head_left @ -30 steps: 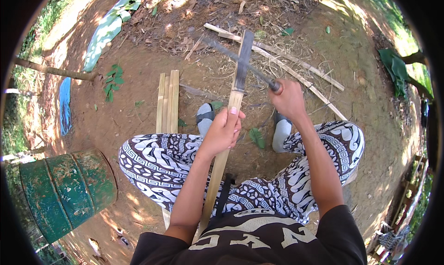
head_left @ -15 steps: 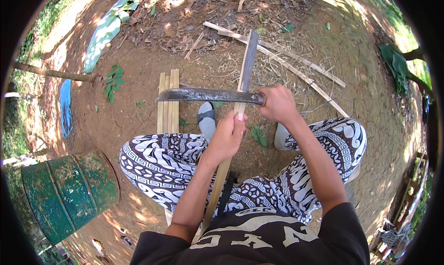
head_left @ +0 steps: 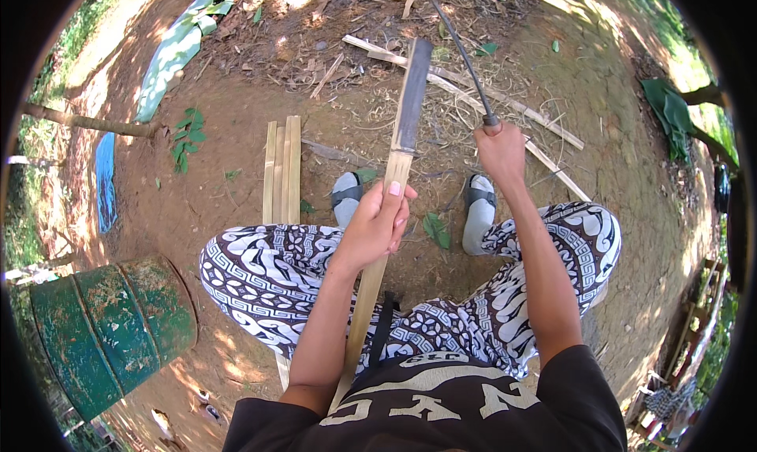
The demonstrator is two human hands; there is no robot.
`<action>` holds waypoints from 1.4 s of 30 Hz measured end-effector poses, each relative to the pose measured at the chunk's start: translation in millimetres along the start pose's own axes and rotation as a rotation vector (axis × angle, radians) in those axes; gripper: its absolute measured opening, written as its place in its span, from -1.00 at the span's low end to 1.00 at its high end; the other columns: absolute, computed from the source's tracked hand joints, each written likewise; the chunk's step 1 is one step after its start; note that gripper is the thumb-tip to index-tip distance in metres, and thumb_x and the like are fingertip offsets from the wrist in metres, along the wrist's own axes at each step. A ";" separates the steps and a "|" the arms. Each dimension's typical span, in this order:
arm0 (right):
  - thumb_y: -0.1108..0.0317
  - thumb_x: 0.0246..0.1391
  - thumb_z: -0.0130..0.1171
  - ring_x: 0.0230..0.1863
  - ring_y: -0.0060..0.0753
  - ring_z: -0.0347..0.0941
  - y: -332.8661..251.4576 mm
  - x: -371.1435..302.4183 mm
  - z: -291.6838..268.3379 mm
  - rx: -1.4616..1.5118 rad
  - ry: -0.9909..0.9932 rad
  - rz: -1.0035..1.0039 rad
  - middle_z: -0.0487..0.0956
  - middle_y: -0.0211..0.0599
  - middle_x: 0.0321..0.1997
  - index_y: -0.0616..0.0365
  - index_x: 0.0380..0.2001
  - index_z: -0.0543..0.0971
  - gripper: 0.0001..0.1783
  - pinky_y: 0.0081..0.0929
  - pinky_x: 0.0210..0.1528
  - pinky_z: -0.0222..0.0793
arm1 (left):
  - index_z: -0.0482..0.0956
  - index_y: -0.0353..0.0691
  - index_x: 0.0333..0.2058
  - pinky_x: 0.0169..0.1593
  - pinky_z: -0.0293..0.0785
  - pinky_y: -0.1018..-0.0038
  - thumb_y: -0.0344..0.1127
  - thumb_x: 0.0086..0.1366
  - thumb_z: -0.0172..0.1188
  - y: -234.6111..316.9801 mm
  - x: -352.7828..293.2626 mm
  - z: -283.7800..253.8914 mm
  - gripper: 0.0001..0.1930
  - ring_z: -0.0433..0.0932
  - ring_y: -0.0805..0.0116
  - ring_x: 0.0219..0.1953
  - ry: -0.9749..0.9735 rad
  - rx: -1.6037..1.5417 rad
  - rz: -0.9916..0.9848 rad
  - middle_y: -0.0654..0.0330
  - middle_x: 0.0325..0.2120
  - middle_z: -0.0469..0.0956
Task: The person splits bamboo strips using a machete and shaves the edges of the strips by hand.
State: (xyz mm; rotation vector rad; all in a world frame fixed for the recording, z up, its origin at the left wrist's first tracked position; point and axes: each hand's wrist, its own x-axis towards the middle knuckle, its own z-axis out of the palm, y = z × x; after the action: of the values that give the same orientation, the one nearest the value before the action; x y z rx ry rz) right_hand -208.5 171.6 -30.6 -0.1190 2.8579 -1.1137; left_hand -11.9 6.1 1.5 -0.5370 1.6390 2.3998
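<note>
My left hand [head_left: 378, 222] is closed around a long flat bamboo strip [head_left: 400, 162]. The strip runs from beside my belly, between my knees, to its dark-skinned far end; its near part is pale and shaved. In my right hand [head_left: 501, 154] is the handle of a machete [head_left: 467, 58], held to the right of the strip. The blade points away from me, seen nearly edge-on, and is apart from the bamboo. Several cut bamboo slats [head_left: 281, 168] lie side by side on the ground beyond my left knee.
Long thin bamboo strips [head_left: 505, 105] lie ahead on the right, among curly shavings [head_left: 378, 117]. A rusty green drum [head_left: 114, 334] lies at my left. A branch [head_left: 87, 122] juts in from the left, near a blue sheet [head_left: 106, 182]. Green leaves [head_left: 436, 229] lie between my feet.
The machete has lifted off the bamboo and swung from lying crosswise to pointing away. My right hand has moved slightly right and the strip's dark face has turned more into view.
</note>
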 end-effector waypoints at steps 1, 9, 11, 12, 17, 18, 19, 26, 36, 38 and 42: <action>0.30 -0.09 0.15 -0.61 -0.06 0.45 -6.1 -4.5 -7.3 -0.007 0.001 -0.038 0.44 0.03 -0.69 0.34 -0.63 0.45 -0.72 -0.18 -0.44 0.33 | 0.37 -0.30 -0.10 -0.70 0.17 0.67 -0.04 0.56 -0.23 -2.3 2.2 -2.6 -0.60 0.18 0.67 -0.74 0.018 0.021 0.011 0.38 -0.57 0.25; 0.35 -0.17 0.16 -0.57 0.17 0.45 -18.3 -41.9 -13.0 -0.063 -0.253 -0.435 0.46 0.03 -0.69 0.22 -0.61 0.52 -0.85 -0.11 -0.42 0.40 | 0.37 -0.28 -0.01 -0.67 0.20 0.65 -0.03 0.56 -0.22 -2.8 8.7 4.6 -0.60 0.23 0.67 -0.70 0.038 0.092 0.020 0.36 -0.51 0.32; 0.35 -0.20 0.17 -0.56 0.18 0.44 -18.4 -46.3 -6.3 -0.119 -0.266 -0.508 0.45 0.02 -0.70 0.20 -0.61 0.52 -0.87 -0.10 -0.42 0.40 | 0.37 -0.32 0.02 -0.67 0.19 0.66 -0.03 0.56 -0.21 -3.8 7.0 7.5 -0.58 0.20 0.70 -0.69 0.058 0.084 0.011 0.37 -0.50 0.30; 0.35 -0.21 0.17 -0.55 0.19 0.46 -18.9 -47.9 -4.5 -0.155 -0.278 -0.518 0.46 0.02 -0.69 0.18 -0.61 0.53 -0.88 -0.07 -0.40 0.42 | 0.37 -0.31 0.01 -0.65 0.19 0.66 -0.03 0.56 -0.21 -4.9 6.3 8.4 -0.58 0.20 0.70 -0.67 0.072 0.118 0.032 0.38 -0.51 0.30; 0.34 -0.24 0.17 -0.49 0.20 0.50 -26.3 -47.7 -3.3 -0.240 -0.357 -0.500 0.50 0.03 -0.65 0.14 -0.58 0.55 -0.89 -0.01 -0.35 0.45 | 0.38 -0.31 -0.07 -0.56 0.19 0.64 -0.06 0.56 -0.22 -25.4 13.9 4.5 -0.61 0.19 0.69 -0.60 0.113 0.373 0.221 0.39 -0.55 0.27; 0.35 -0.25 0.18 -0.47 0.19 0.51 -24.9 -44.9 -1.6 -0.281 -0.376 -0.489 0.53 0.02 -0.63 0.13 -0.56 0.55 -0.88 0.00 -0.33 0.46 | 0.38 -0.31 -0.08 -0.55 0.19 0.64 -0.07 0.56 -0.23 -30.0 14.5 2.9 -0.62 0.19 0.68 -0.60 0.122 0.417 0.223 0.39 -0.55 0.28; 0.35 -0.26 0.18 -0.45 0.19 0.53 -22.7 -43.1 0.0 -0.321 -0.393 -0.474 0.55 0.01 -0.61 0.13 -0.54 0.56 -0.87 0.01 -0.31 0.48 | 0.38 -0.32 -0.09 -0.53 0.20 0.63 -0.09 0.57 -0.23 -30.1 14.5 3.4 -0.62 0.19 0.68 -0.59 0.128 0.461 0.226 0.39 -0.56 0.28; 0.32 -0.34 0.28 -0.45 0.17 0.54 20.6 -27.7 30.1 -0.220 -0.304 -0.564 0.56 -0.02 -0.60 0.11 -0.52 0.53 -0.79 -0.01 -0.31 0.49 | 0.37 -0.33 -0.14 -0.51 0.25 0.58 -0.13 0.57 -0.25 -37.7 16.0 2.6 -0.65 0.24 0.63 -0.58 0.118 0.545 0.223 0.36 -0.57 0.31; 0.27 0.09 -0.01 -0.25 0.24 0.60 47.2 62.2 -1.9 -0.256 0.021 0.180 0.63 0.22 -0.34 0.18 -0.23 0.69 -0.66 -0.02 -0.06 0.53 | 0.34 -0.23 -0.10 -0.65 0.14 0.65 -0.07 0.57 -0.26 -28.3 -2.5 9.3 -0.66 0.16 0.68 -0.66 0.054 0.279 0.070 0.42 -0.57 0.21; 0.25 0.12 -0.05 -0.22 0.30 0.59 54.7 59.3 9.9 -0.197 0.088 0.155 0.63 0.23 -0.32 0.21 -0.25 0.68 -0.63 0.01 -0.02 0.51 | 0.33 -0.20 -0.08 -0.68 0.09 0.68 -0.03 0.57 -0.25 -15.1 9.1 10.4 -0.66 0.11 0.71 -0.68 0.007 0.152 0.012 0.43 -0.55 0.17; 0.30 0.03 0.03 -0.35 0.27 0.56 -5.2 6.1 -6.3 -0.083 -0.022 -0.087 0.59 0.21 -0.45 0.25 -0.41 0.63 -0.73 0.08 -0.19 0.47 | 0.33 -0.23 -0.06 -0.68 0.10 0.67 -0.02 0.56 -0.24 -9.6 11.5 -8.0 -0.63 0.11 0.71 -0.68 0.082 0.026 -0.032 0.40 -0.52 0.19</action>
State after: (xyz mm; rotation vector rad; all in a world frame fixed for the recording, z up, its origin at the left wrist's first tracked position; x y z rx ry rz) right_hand -214.9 171.5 -22.7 -0.2612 2.9052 -1.0015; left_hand -17.6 1.7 -14.0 -0.6605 1.6785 2.3605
